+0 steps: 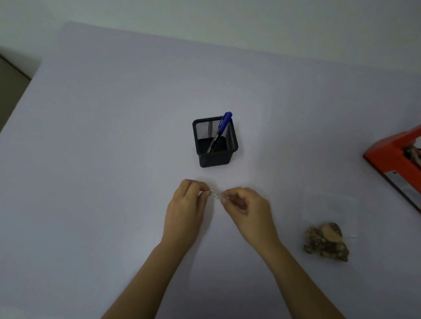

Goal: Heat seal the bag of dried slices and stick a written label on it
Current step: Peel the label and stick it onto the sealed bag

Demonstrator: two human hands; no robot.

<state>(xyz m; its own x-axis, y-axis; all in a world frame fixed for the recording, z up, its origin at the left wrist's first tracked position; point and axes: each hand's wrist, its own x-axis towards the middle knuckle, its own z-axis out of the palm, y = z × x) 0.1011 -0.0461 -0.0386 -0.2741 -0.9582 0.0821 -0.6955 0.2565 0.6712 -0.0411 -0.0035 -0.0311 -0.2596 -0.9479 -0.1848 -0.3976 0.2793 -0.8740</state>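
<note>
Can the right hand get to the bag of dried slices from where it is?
Probably yes. Nothing lies between the right hand and the bag of dried slices, but its fingers are pinching the small label with the left hand.

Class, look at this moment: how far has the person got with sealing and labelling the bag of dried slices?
Sealing cannot be confirmed: the bag of dried slices lies beside the red heat sealer. Writing looks finished: the pen stands in the mesh holder. Both hands, left hand and right hand, pinch the small label. Sticking it on remains.
</note>
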